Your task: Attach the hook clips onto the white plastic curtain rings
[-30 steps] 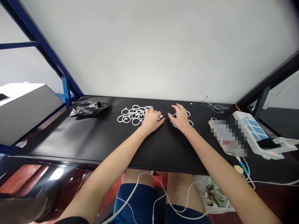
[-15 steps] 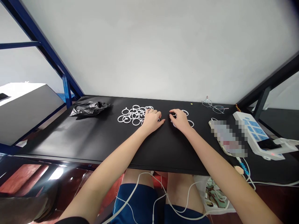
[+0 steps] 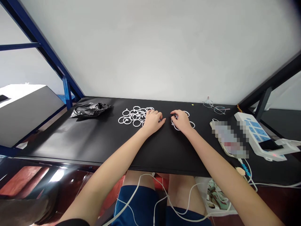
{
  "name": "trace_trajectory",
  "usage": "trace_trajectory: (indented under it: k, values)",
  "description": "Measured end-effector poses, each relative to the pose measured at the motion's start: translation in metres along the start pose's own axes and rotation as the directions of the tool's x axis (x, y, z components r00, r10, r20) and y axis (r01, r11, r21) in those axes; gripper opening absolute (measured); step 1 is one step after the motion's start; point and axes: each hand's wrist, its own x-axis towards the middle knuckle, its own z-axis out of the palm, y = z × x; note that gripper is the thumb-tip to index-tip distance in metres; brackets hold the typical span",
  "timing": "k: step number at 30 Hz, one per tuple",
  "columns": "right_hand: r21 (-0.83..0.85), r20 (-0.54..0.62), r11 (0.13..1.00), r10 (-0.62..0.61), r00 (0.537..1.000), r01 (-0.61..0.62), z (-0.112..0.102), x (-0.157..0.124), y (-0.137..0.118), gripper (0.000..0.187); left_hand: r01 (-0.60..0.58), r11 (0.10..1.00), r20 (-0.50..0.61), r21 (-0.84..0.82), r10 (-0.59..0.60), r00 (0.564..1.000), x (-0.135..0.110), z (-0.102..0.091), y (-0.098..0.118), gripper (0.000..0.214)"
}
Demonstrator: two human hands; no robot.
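Several white plastic rings (image 3: 133,115) lie in a loose pile on the black table (image 3: 94,138), left of centre. My left hand (image 3: 152,121) rests palm down at the right edge of that pile, fingers curled over a ring. A smaller group of white rings (image 3: 191,124) lies to the right. My right hand (image 3: 180,120) sits on that group, fingers bent and pinching one of its rings.
A crumpled black plastic bag (image 3: 90,109) lies at the table's far left. Eyeglasses (image 3: 214,107) sit at the back right, with a white power strip (image 3: 256,135) and cables beyond. Blue steel frame (image 3: 47,51) rises on the left. White cords hang over my lap.
My right hand lowered and curled its fingers onto the right group of rings. The left hand has barely moved.
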Motion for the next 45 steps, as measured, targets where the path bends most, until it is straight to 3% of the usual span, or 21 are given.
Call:
trace_trajectory:
  k: [15,24,36,45]
  values:
    - [0.108,-0.029,0.994,-0.018,0.999,0.021,-0.004,0.001,-0.003,0.033,-0.014,0.999,0.001,0.03,0.014,1.0,0.0,0.0,0.0,0.015]
    - [0.094,-0.145,0.991,-0.077,0.986,0.091,-0.007,0.0,-0.009,0.031,-0.018,0.999,0.013,0.031,0.018,1.0,0.0,0.001,-0.001,0.015]
    - [0.146,-0.217,0.978,-0.114,0.969,0.148,-0.008,-0.001,-0.012,0.029,-0.021,0.999,0.049,0.034,0.02,0.999,0.0,0.003,-0.001,0.015]
    - [0.136,-0.382,0.969,-0.14,0.913,0.205,-0.017,-0.003,-0.024,0.025,-0.02,1.0,0.062,0.013,0.02,0.998,0.0,0.002,0.0,0.014]
